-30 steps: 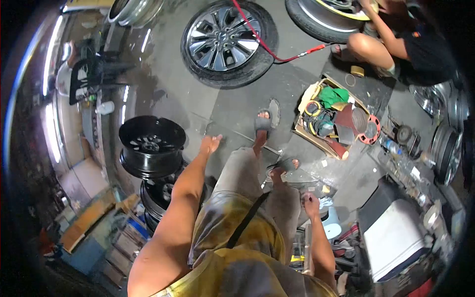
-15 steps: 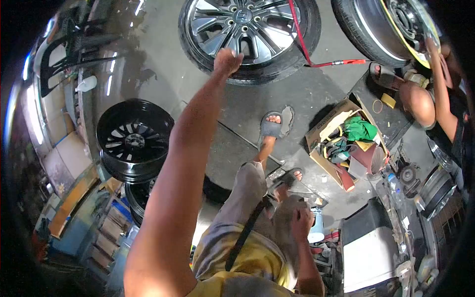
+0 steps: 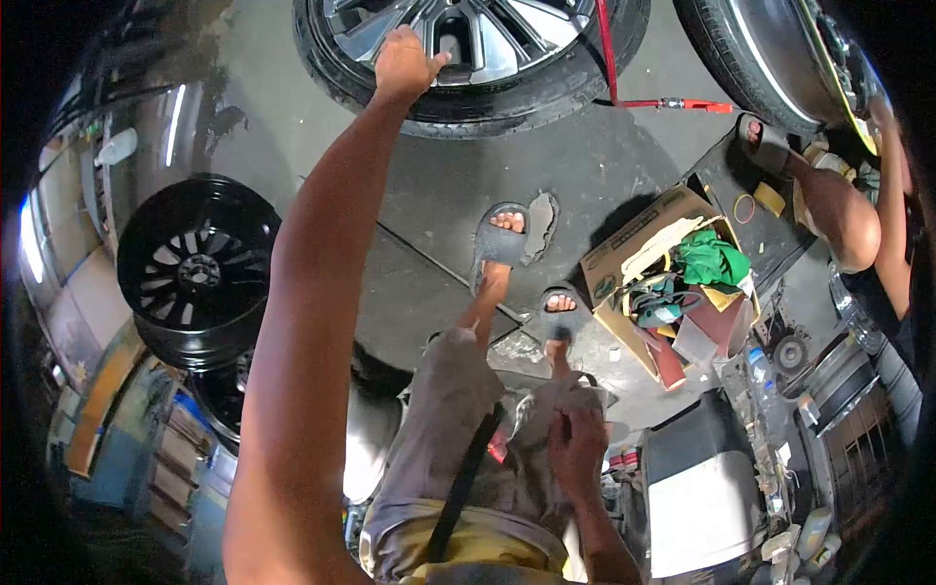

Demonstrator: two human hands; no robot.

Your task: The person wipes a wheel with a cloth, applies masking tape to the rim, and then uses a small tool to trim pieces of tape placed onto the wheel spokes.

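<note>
My left hand [image 3: 408,66] reaches forward to a car wheel [image 3: 487,107], a silver-and-black alloy rim inside a black tyre. Its fingers close over the near edge of the rim at a spoke, and the thumb points right. Their tips are hidden from this angle. My right hand [image 3: 579,447] hangs in front of my thigh over the grey shorts [image 3: 448,390]. Its fingers are loosely bent with a gap between them, and I see nothing in it. A red air hose [image 3: 606,58] with a red-tipped end lies across the wheel's right side.
A black bare rim [image 3: 200,273] sits on another at left. At right stands an open cardboard box [image 3: 639,239] of tools and a green cloth [image 3: 712,257]. Beyond it, another person's hand [image 3: 882,117] is at a second wheel [image 3: 751,68]. A metal bar [image 3: 424,253] lies on the floor.
My view has shifted forward and right, and my right foot has stepped ahead. My left hand remains at the wheel's rim. My right hand still hangs near my thigh.
</note>
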